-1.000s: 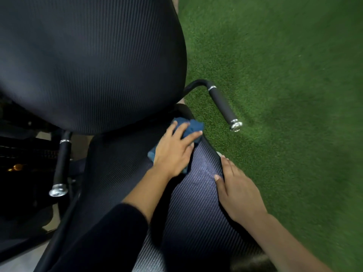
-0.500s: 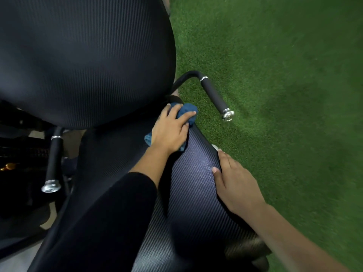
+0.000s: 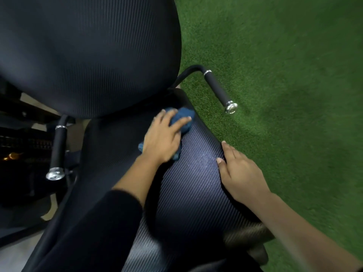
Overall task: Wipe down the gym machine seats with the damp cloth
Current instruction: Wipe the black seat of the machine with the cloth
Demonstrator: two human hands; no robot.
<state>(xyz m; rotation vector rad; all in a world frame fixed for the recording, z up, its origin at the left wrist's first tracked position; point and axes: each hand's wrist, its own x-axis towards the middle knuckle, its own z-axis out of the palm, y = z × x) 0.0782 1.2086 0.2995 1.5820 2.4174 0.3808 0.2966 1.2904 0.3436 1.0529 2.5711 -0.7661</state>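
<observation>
A black ribbed seat pad (image 3: 188,193) of the gym machine fills the lower middle, below its large black backrest (image 3: 86,55). My left hand (image 3: 163,138) presses a crumpled blue cloth (image 3: 184,118) flat against the seat's far right corner, close under the backrest. Blue cloth shows beyond the fingertips and at both sides of the palm. My right hand (image 3: 239,173) rests on the seat's right edge, fingers spread, holding nothing. A faint pale smear marks the seat just left of that hand.
Two black handles with chrome end caps flank the seat, the right handle (image 3: 218,89) and the left handle (image 3: 58,150). Green artificial turf (image 3: 284,85) covers the floor at the right. Dark machine frame and a weight stack (image 3: 21,142) sit at the left.
My left hand has pushed the cloth farther up the seat toward the backrest and right corner, and is slightly blurred with motion. My right hand stays on the seat's right edge.
</observation>
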